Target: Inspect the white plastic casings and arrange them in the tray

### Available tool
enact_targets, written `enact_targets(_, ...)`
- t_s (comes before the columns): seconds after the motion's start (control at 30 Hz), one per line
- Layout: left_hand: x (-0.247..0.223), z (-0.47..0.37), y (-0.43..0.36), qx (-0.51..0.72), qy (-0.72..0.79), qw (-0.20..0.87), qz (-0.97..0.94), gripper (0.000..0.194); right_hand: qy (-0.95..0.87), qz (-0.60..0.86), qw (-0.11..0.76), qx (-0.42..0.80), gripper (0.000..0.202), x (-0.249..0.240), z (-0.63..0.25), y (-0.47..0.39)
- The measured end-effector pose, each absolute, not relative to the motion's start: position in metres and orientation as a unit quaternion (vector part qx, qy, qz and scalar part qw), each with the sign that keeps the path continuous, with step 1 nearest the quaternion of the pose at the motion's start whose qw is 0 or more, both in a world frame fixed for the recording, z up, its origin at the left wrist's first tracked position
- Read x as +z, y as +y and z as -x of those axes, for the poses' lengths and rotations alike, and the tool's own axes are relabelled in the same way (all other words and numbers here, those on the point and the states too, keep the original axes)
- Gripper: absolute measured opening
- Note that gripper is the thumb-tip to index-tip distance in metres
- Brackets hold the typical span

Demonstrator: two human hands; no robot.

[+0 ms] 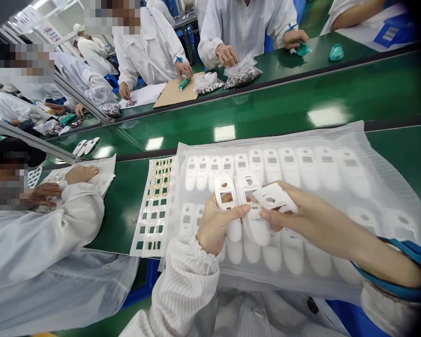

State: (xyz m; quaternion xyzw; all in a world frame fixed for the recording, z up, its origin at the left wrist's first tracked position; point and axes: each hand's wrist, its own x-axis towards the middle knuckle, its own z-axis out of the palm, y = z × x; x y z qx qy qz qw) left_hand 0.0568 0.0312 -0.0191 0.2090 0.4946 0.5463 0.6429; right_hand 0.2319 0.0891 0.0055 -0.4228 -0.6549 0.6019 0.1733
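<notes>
My left hand (215, 222) is closed round white plastic casings, its thumb on the lower part of one. One white casing (234, 229) with a square window stands at the left. Beside it a casing with blue lettering (258, 229) lies between my two hands. My right hand (287, 210) is closed too, gripping another white casing (275, 197) tilted to the right, with its thumb near the lettered one. Below the hands, rows of similar white casings (289, 164) show on and through a translucent foam sheet (337, 135).
A sheet of square stickers (150, 215) lies left of the foam. Beyond runs a green conveyor belt (277, 112). Across it, people in white coats handle green parts and bags of small metal pieces (243, 77). A co-worker's sleeve (80, 210) is close on the left.
</notes>
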Motion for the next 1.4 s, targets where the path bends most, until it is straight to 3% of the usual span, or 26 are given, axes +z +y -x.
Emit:
enact_targets(0.23, -0.015, -0.052, 0.029, 0.552, 0.497, 0.636, -0.211, 0.028, -0.381, 0.545, 0.234, 0.709, 0.04, -0.002, -0.237, 0.096)
enact_targets(0.33, -0.011, -0.052, 0.026, 0.536, 0.478, 0.649, -0.252, 0.024, -0.357, 0.485, 0.227, 0.765, 0.038, -0.003, -0.234, 0.094)
enact_targets(0.43, -0.008, -0.055, 0.025, 0.536, 0.483, 0.641, -0.262, 0.034, -0.393, 0.413, 0.189, 0.8, 0.041, -0.007, -0.229, 0.09)
enact_targets(0.6, -0.003, -0.058, 0.037, 0.515, 0.511, 0.606, -0.325, 0.041, -0.487, 0.403, 0.208, 0.747, 0.042, -0.008, -0.229, 0.091)
enact_targets(0.73, 0.005, -0.047, 0.071, 0.493, 0.519, 0.63, -0.302, 0.032, -0.459, 0.461, 0.206, 0.731, 0.035, 0.009, -0.234, 0.114)
enact_targets(0.93, -0.007, -0.016, 0.188, 0.527, 0.556, 0.565, -0.307, 0.025, -0.449, 0.494, 0.262, 0.697, 0.021, 0.013, -0.226, 0.234)
enact_targets(1.0, -0.019, -0.007, 0.239, 0.516, 0.578, 0.547, -0.317, 0.022, -0.463, 0.517, 0.276, 0.665, 0.018, 0.005, -0.218, 0.287)
enact_targets(1.17, -0.052, -0.001, 0.339, 0.477, 0.636, 0.495, -0.351, 0.034, -0.522, 0.566, 0.259, 0.583, 0.022, -0.03, -0.184, 0.378)
enact_targets(1.4, -0.092, -0.003, 0.385, 0.403, 0.742, 0.358, -0.4, 0.034, -0.593, 0.635, 0.178, 0.461, 0.029, -0.081, -0.143, 0.422)
